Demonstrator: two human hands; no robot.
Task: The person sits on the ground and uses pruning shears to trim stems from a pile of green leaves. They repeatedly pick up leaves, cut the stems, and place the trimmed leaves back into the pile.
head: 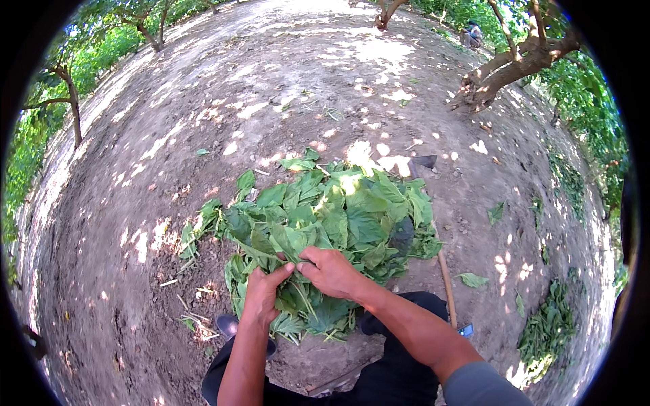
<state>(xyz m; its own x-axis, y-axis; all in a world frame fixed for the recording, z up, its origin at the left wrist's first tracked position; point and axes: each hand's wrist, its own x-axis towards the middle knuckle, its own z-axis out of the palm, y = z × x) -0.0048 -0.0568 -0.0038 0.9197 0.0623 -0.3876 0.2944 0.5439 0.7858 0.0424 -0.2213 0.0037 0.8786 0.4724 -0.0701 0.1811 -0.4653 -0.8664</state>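
A wide heap of large green leaves (355, 218), some with pale stalks, lies on the soil in front of me. Over its near side, my left hand (268, 290) pinches leaf stalks between thumb and fingers, its lower fingers hidden by leaves. My right hand (325, 271) is just beside it, thumb and forefinger closed on the same gathered leaves, close to the left thumb. At the heap's right edge lies a hoe-like tool; its wooden handle (446, 284) runs towards my knee, and its dark metal blade (425, 161) shows beyond the leaves.
A second pile of leaves (548, 325) lies at the right. A small device with a screen (465, 330) is beside my right knee. Cut stalks (200, 322) are scattered at the left. A tree trunk (487, 81) leans at the upper right; a person (472, 35) is far behind it.
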